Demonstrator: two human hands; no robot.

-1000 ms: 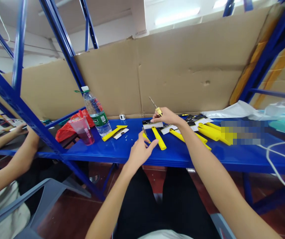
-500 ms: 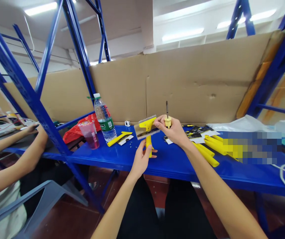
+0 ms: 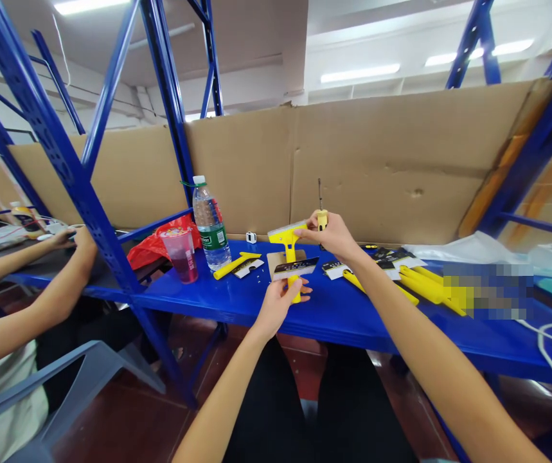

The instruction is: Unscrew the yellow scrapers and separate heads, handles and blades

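My left hand (image 3: pixel 276 305) is closed around the lower handle of a yellow scraper (image 3: pixel 290 249), held upright above the table. A printed black-and-white card (image 3: pixel 301 269) with a brown backing sits around the handle, just above my left fingers. My right hand (image 3: pixel 336 235) is closed on a screwdriver (image 3: pixel 322 220) with a pale yellow handle, its shaft pointing up. The thumb and fingertips of that hand also touch the right end of the scraper's wide head. Left of my hands, another yellow scraper (image 3: pixel 231 265) lies by a card (image 3: pixel 249 267) and tiny loose bits.
Several yellow handles (image 3: pixel 420 285) and printed cards (image 3: pixel 391 257) lie at the right. A water bottle (image 3: pixel 211 225) and a pink cup (image 3: pixel 180 254) stand at left beside a blue rack post (image 3: pixel 112 244). Cardboard (image 3: pixel 376 167) walls the back. A co-worker's arms (image 3: pixel 39 308) are at far left.
The card has come down the scraper from its head to the handle near my left hand. My right hand still has the screwdriver and stays at the head. The view has shifted slightly.
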